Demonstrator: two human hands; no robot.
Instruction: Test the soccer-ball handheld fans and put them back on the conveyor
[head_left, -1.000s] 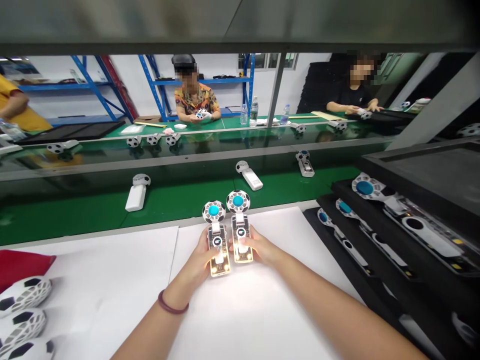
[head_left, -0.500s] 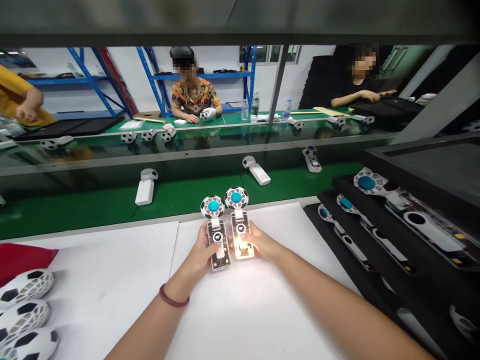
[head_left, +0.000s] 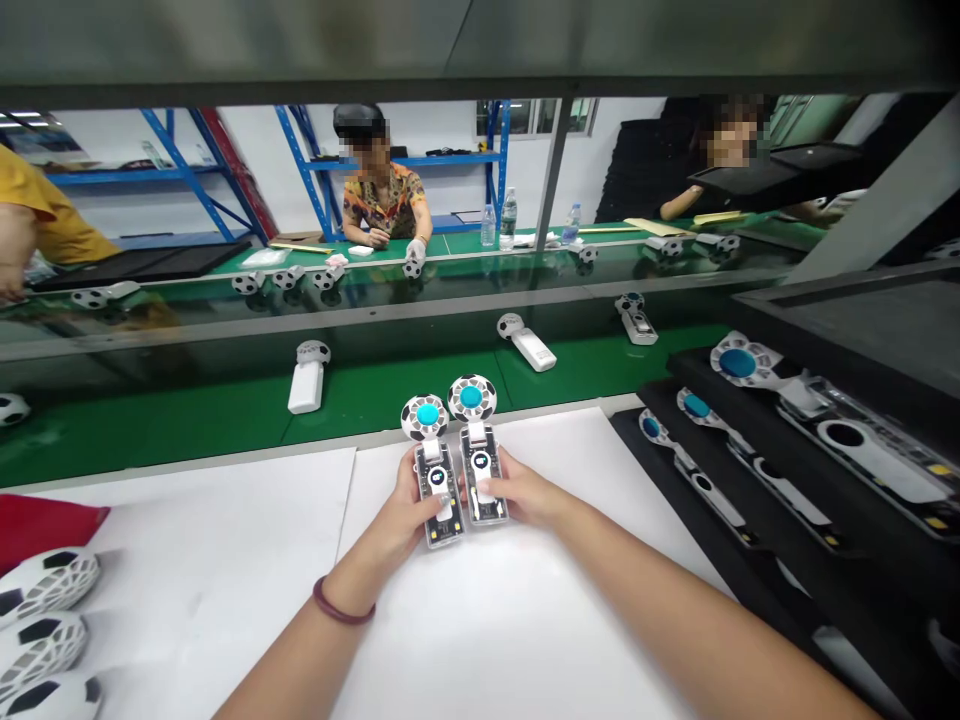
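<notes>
One football-headed device (head_left: 436, 479) sits in the person's left hand (head_left: 403, 512), fingers curled around its outer edge, thumb on its front. Just beside it, a second device (head_left: 480, 461) is gripped likewise by the right hand (head_left: 531, 492), both above white sheeting (head_left: 480, 640).

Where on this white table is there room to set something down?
Bare white table shows between the forearms below the held gadgets, and between the left forearm and the ball-patterned pieces. It's crowded to the right, where black trays hold more gadgets.
</notes>
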